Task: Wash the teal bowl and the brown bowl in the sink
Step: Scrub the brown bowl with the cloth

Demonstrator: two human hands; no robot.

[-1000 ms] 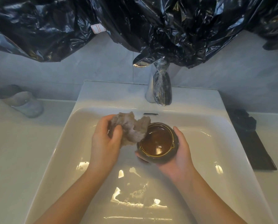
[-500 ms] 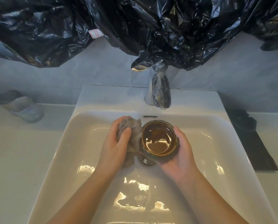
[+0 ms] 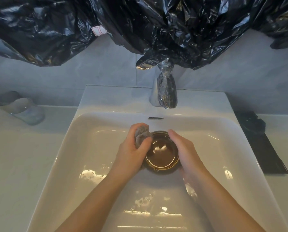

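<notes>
The brown bowl [image 3: 161,152] sits low in the middle of the white sink [image 3: 83,144], glossy inside, its opening facing up. My right hand [image 3: 184,148] wraps its right side and holds it. My left hand [image 3: 133,148] is closed on a crumpled grey cloth [image 3: 140,133] that presses against the bowl's upper-left rim. The teal bowl [image 3: 25,109] lies on its side on the counter at the far left, away from both hands.
A chrome tap [image 3: 165,91] stands behind the basin, partly under black plastic sheeting [image 3: 139,22] that hangs across the wall. A black object [image 3: 260,143] lies on the counter right of the sink. The basin floor is wet.
Both hands have lowered the brown bowl deeper into the basin and turned it more upright. The cloth has moved from beside the bowl onto its upper-left rim, bunched tighter in my left hand.
</notes>
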